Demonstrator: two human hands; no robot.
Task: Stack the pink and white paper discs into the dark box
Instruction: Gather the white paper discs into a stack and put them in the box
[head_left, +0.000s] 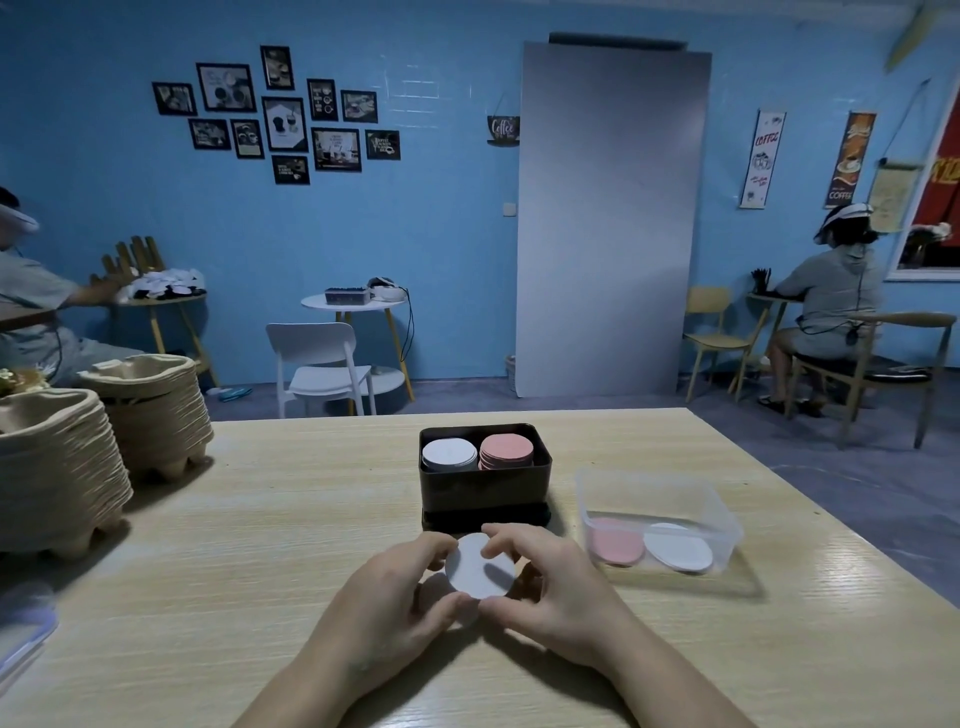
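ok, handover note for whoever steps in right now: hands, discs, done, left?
Left hand and right hand: both pinch the rim of one white disc, held just in front of the dark box.
Dark box: white stack on the left, pink stack on the right.
Clear tub, right of the box: some pink discs and white discs remain.
Left: place the held disc on the white stack, then empty the tub by colour.
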